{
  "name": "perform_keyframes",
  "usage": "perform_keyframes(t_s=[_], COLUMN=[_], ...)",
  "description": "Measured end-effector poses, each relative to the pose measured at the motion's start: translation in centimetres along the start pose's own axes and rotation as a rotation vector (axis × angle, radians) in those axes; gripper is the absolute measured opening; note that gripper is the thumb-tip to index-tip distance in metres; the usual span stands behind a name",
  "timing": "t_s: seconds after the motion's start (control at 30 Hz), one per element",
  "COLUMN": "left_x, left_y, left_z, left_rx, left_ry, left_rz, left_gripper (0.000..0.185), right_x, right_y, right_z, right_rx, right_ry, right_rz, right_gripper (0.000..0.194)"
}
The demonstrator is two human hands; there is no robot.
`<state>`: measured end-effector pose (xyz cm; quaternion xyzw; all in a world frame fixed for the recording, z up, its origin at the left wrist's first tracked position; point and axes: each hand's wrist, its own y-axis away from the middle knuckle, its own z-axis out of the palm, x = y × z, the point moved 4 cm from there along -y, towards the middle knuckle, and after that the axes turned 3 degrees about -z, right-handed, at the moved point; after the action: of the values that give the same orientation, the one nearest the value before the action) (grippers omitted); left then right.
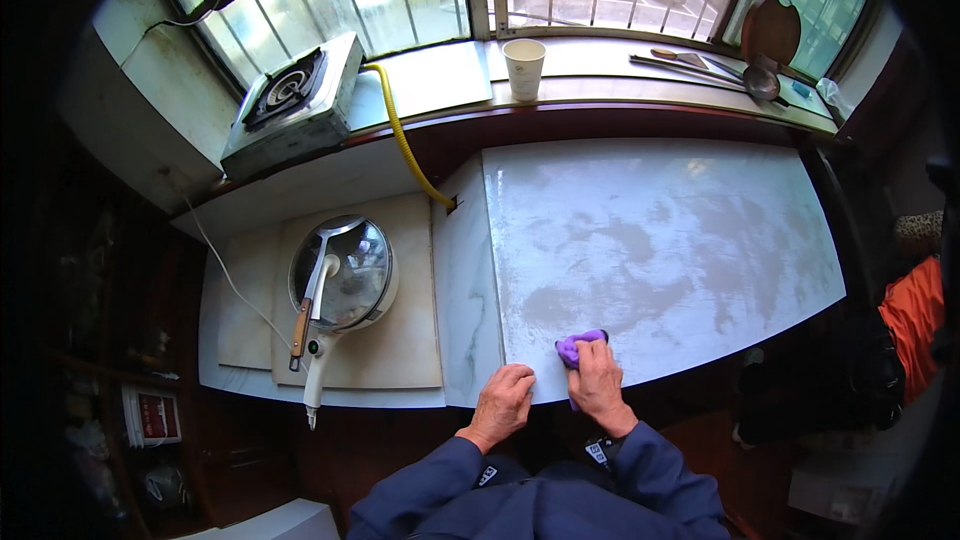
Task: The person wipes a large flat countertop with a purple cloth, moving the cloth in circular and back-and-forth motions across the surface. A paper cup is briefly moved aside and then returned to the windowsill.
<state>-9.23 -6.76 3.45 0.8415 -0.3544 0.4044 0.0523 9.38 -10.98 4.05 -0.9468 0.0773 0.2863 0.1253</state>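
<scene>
My right hand (598, 384) grips a bunched purple cloth (576, 347) near the front edge of the counter. The cloth rests on a pale grey-white board (660, 240) whose surface carries darker smeary patches, perhaps damp. To its left, my left hand (501, 399) rests at the front edge, over the board's near-left corner, with its fingers curled in. It appears to hold nothing, though the undersides of the fingers are hidden. A strip of marble-patterned counter (465, 300) runs along the board's left side.
At left, a lidded electric pan (375, 307) stands on beige boards (409, 262), a wooden-handled spatula (301, 330) across its lid. A gas stove (292, 97) with a yellow hose (401, 136) sits on the sill. Further right are a paper cup (523, 69) and a ladle (761, 81).
</scene>
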Motion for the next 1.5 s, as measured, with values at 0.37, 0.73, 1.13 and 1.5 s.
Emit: perform_keyframes(t_s=[0.37, 0.73, 1.13, 1.5], left_x=[2.0, 0.3, -4.3, -6.7], left_y=[0.1, 0.2, -1.7, -0.6], left_z=[-0.8, -3.3, -3.9, -3.1], left_rx=[0.159, 0.141, -0.030, -0.314], left_ry=[-0.115, -0.149, 0.052, 0.073], left_rz=[-0.051, -0.066, -0.036, -0.155], left_gripper=[0.051, 0.060, 0.047, 0.021], right_x=[-4.1, -3.6, -6.1, -6.6], right_y=[2.7, -3.0, -3.1, -0.4], right_z=[2.3, 5.6, 6.8, 7.7], right_rx=[-0.186, -0.148, -0.204, -0.512], right_ry=[-0.234, -0.216, -0.237, -0.209], right_rz=[-0.199, -0.196, -0.133, -0.121], right_gripper=[0.050, 0.031, 0.026, 0.041])
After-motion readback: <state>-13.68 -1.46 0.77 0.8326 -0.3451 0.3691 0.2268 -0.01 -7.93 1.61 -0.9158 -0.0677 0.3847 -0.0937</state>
